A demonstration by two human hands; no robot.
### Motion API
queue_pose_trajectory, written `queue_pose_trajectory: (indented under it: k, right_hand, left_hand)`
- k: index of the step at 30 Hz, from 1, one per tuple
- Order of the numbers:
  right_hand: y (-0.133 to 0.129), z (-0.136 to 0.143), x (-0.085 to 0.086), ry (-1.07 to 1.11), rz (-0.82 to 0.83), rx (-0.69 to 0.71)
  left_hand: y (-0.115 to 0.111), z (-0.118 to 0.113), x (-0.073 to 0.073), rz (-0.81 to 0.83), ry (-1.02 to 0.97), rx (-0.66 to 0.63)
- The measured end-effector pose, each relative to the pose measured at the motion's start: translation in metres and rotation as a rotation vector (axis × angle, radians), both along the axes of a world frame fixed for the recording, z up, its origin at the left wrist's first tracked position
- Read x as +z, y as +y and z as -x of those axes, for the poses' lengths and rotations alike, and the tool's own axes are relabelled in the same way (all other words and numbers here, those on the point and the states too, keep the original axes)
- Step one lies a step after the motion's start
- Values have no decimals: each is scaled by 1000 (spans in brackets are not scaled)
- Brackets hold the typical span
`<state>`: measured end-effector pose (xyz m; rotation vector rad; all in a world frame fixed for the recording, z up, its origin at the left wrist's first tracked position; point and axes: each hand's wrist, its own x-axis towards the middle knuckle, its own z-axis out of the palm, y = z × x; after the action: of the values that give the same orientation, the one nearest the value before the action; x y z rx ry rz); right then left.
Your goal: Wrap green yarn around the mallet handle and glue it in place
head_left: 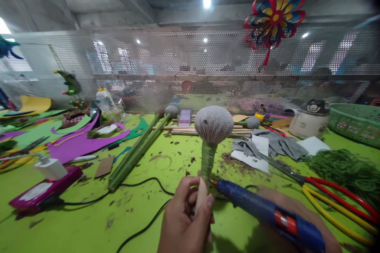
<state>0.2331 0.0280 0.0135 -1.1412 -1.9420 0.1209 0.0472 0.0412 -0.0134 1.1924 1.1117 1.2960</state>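
Observation:
Upright in my left hand point(185, 221) is a wooden stick point(202, 194), pinched between thumb and fingers. At its top sits a round head of gathered grey knit fabric point(214, 124) with one small dark spot. Below that head, green thread or tape point(208, 158) wraps the neck. My right hand point(285, 197), partly hidden behind the tool, is closed around a blue hot glue gun point(252, 201). The gun's nozzle points left, at or very near the stick just under the green wrapping.
Scissors point(299, 178) with red and yellow handles lie right, beside green yarn point(341, 174) and grey fabric point(279, 144). Long green stems point(139, 154) and wooden sticks point(184, 131) lie farther back. A purple power strip point(44, 191) is left; black cable point(148, 223) crosses the table.

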Motion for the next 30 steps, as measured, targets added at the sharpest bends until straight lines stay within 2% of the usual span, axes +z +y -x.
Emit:
queue_pose_trajectory:
  k: [5, 9, 15, 19, 22, 25, 28, 30]
  right_hand:
    - [0, 0, -1, 14, 0, -9]
    - [0, 0, -4, 29, -34, -9]
    - [4, -8, -26, 101, -103, -28]
    - [10, -15, -35, 111, -122, -66]
    - [18, -16, -31, 88, -25, -56]
    - [34, -15, -22, 44, 47, -170]
    - [62, -14, -11, -74, 150, -216]
    - [90, -11, -5, -235, 237, -254]
  left_hand:
    - [0, 2, 1, 30, 20, -9]
    - [1, 5, 1, 71, -37, -34]
    - [2, 8, 2, 179, -206, -100]
    - [5, 11, 3, 175, -193, -95]
    - [8, 15, 4, 161, -142, -73]
    - [11, 21, 4, 139, -113, -34]
    - [13, 25, 4, 103, -108, -23]
    - [15, 27, 4, 87, -112, -27]
